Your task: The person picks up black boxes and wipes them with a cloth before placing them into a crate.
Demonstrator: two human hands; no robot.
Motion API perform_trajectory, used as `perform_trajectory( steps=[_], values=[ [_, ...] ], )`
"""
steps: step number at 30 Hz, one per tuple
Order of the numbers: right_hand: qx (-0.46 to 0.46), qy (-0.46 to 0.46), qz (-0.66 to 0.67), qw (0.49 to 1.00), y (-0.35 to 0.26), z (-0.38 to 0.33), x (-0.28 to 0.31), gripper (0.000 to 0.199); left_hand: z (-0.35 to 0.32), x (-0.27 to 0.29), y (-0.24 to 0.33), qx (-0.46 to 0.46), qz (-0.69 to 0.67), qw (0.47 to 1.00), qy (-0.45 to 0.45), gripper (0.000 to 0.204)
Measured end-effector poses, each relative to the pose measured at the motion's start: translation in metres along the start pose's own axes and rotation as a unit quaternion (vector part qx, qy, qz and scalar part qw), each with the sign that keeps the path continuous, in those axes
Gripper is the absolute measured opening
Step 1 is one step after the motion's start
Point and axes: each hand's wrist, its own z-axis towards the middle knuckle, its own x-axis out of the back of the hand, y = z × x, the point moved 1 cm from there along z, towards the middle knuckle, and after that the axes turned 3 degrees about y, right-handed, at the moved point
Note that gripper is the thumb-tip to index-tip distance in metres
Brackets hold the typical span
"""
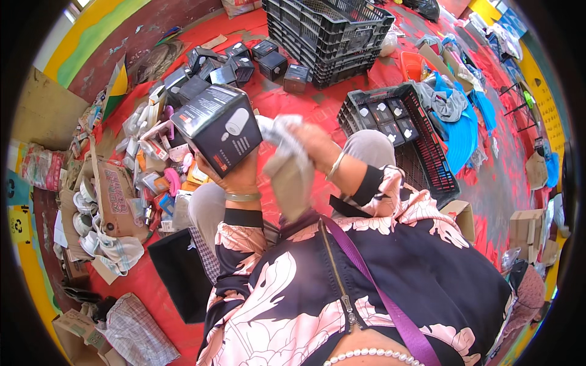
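Left hand (239,174) closed under a black product box (218,128), tilted up for access; right hand (311,143) gripped a crumpled grey cloth (287,161) just beside it, seemingly for wiping; black crate (427,165) of similar boxes near the right knee.

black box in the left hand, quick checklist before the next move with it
1. Left hand has a firm hold of the black box: ok, gripped from below and lifted clear of the floor.
2. Right hand holds the cloth: ok, though motion blur hides the grip.
3. Cloth touching the box: cannot tell, blurred.
4. Box flaps shut: ok on the faces in view.
5. Room in the low crate of boxes by the right knee: ok, its near part looks bare.
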Motion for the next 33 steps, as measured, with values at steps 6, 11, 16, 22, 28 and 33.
perform_trajectory(
  steps=[6,11,16,22,28,33],
  values=[
    [0.109,0.01,0.265,0.958,-0.058,0.012,-0.006,0.047,-0.008,-0.007,-0.02,0.1,-0.016,0.992,-0.078,0.058],
    [0.331,-0.015,-0.211,0.92,0.011,0.043,-0.024,0.041,-0.007,0.009,-0.022,0.088,-0.008,0.995,-0.057,0.066],
    [0.342,-0.041,-0.201,0.917,0.003,0.043,-0.006,0.052,-0.011,-0.001,-0.016,0.053,0.033,0.998,0.023,0.068],
    [0.249,0.121,-0.173,0.945,-0.045,0.002,0.023,0.09,-0.013,-0.013,-0.011,0.0,0.014,1.0,0.024,0.06],
    [0.238,-0.106,-0.016,0.965,-0.043,-0.019,-0.015,0.12,-0.017,-0.018,-0.028,-0.14,0.245,0.959,-0.006,0.069],
    [0.199,-0.145,0.217,0.945,-0.038,-0.017,-0.019,0.101,-0.026,-0.013,-0.031,-0.244,0.45,0.855,-0.078,0.102]
  ],
)
